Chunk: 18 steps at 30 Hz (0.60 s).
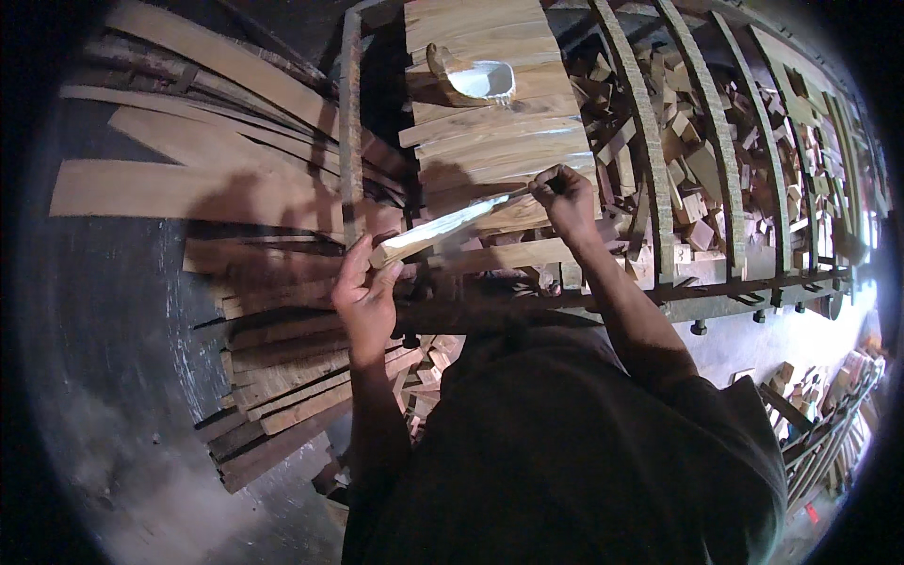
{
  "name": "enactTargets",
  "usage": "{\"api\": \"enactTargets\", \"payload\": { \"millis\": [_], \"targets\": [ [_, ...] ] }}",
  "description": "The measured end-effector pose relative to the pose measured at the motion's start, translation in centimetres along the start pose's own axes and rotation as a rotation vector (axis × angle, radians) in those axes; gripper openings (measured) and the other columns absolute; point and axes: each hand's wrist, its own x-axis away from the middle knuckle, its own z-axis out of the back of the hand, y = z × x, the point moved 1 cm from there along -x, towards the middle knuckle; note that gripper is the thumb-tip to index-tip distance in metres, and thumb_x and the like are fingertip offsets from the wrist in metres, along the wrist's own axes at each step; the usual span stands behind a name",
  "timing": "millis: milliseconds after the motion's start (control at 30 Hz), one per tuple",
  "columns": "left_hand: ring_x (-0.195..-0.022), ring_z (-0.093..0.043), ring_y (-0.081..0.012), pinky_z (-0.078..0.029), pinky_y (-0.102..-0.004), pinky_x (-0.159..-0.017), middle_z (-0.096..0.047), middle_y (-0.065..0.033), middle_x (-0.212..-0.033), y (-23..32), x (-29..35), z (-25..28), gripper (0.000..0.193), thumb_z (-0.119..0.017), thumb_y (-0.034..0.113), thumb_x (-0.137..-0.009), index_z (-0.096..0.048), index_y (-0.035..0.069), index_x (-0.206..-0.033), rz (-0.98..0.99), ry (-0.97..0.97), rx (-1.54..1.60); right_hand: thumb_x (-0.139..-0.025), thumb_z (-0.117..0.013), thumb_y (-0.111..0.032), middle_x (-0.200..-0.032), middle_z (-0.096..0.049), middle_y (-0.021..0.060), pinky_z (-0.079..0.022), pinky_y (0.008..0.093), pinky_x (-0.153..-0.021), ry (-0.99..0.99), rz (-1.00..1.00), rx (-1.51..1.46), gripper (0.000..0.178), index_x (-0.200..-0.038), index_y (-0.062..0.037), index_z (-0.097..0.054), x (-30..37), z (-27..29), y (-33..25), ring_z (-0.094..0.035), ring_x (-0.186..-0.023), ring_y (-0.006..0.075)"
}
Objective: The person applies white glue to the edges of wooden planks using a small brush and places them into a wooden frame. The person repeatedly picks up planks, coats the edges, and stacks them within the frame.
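Note:
My left hand [365,292] is closed around the near left end of a wooden strip [400,249], holding it at a slant above the bench. Wet white glue [461,218] coats the strip's upper edge. At the strip's far right end, my right hand [568,198] pinches a thin dark piece whose tip meets the glued edge; its kind is mostly hidden by the fingers. Under and beyond lies a row of wooden boards [499,141] side by side, with white along some joints. On them rests a cut-open container [480,81] of white glue.
A metal rack frame [650,141] with parallel bars carries the boards; wood offcuts [692,169] are heaped under it at right. Long planks [188,193] are stacked at left. More strips [292,377] lie at lower left, and scrap wood [829,395] at far right.

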Motion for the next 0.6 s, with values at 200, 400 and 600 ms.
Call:
{"api": "enactTargets", "payload": {
  "millis": [200,400,600],
  "targets": [
    [-0.111,-0.058,-0.0193,-0.043,-0.0317,-0.099,-0.061,-0.0146,-0.119,-0.3,-0.3,-0.1,0.04,-0.069,-0.001,-0.084,-0.054,-0.007,-0.121,0.048,0.012,-0.084,-0.078,-0.071,-0.002,-0.072,-0.065,0.006,-0.048,0.0271,-0.067,0.202,-0.028,0.185,0.01,-0.079,-0.0004,-0.06,-1.5,2.9,5.2,-0.058,-0.068,0.011],
    [-0.112,-0.057,-0.0205,-0.042,-0.0314,-0.1,-0.061,-0.0148,-0.118,-1.1,0.0,0.2,0.042,-0.068,-0.002,-0.084,-0.052,-0.006,-0.122,0.041,0.03,-0.055,-0.077,-0.071,-0.011,-0.075,-0.069,0.0119,-0.051,0.0322,-0.068,0.324,-0.051,0.273,0.013,-0.08,-0.0016,-0.063,-2.4,4.6,9.8,-0.065,-0.069,0.0218],
    [-0.112,-0.057,-0.0201,-0.042,-0.0316,-0.1,-0.061,-0.0148,-0.119,-1.4,0.3,0.2,0.041,-0.066,-0.002,-0.086,-0.05,-0.005,-0.124,0.06,0.031,-0.02,-0.074,-0.066,-0.008,-0.076,-0.068,0.0154,-0.052,0.0377,-0.068,0.432,0.036,0.427,0.008,-0.081,-0.0031,-0.064,-2.7,5.8,11.8,-0.068,-0.074,0.0303]
  ]
}}
